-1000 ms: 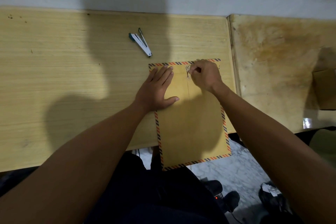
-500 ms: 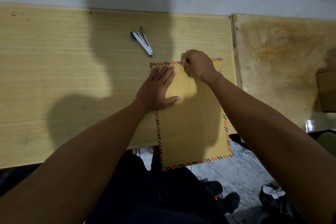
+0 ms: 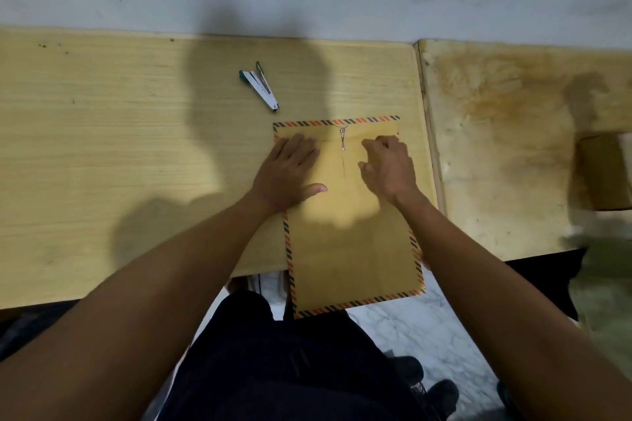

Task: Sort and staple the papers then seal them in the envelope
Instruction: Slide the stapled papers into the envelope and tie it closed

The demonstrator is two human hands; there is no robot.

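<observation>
We count one envelope (image 3: 349, 215), flap folded down and its string clasp (image 3: 342, 137) showing, near end overhanging the bench (image 3: 136, 147). We read no writing. Our left hand (image 3: 289, 171) presses it flat, grip spread. Our right hand (image 3: 388, 166), earlier at the clasp, now rests beside it, grip loosely curled, pinching nothing. One stapler (image 3: 259, 85) lies just beyond the envelope.

stapler (image 3: 260, 86) behind envelope (image 3: 352, 243), on table (image 3: 102, 147)
</observation>
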